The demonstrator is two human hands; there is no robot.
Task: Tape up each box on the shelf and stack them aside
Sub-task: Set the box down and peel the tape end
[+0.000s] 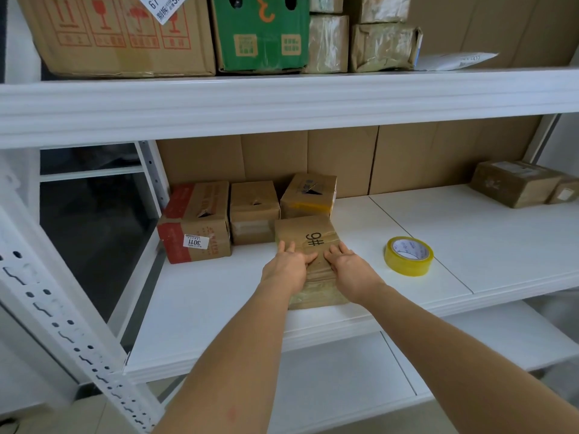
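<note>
Two hands [316,264] press one box [308,236]; one tape roll [408,255].

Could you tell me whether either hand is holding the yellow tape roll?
No, the tape roll lies alone on the shelf while both hands press the 9# box.

Landmark: yellow tape roll [409,255], white core face with small dark print. White shelf board [470,233] beneath it. Left of roll: brown box [308,245], black "9#" on top. Further left: brown box with red bands [195,225], white label. Above roll, upper shelf: green box [261,32], orange and tan print.
</note>
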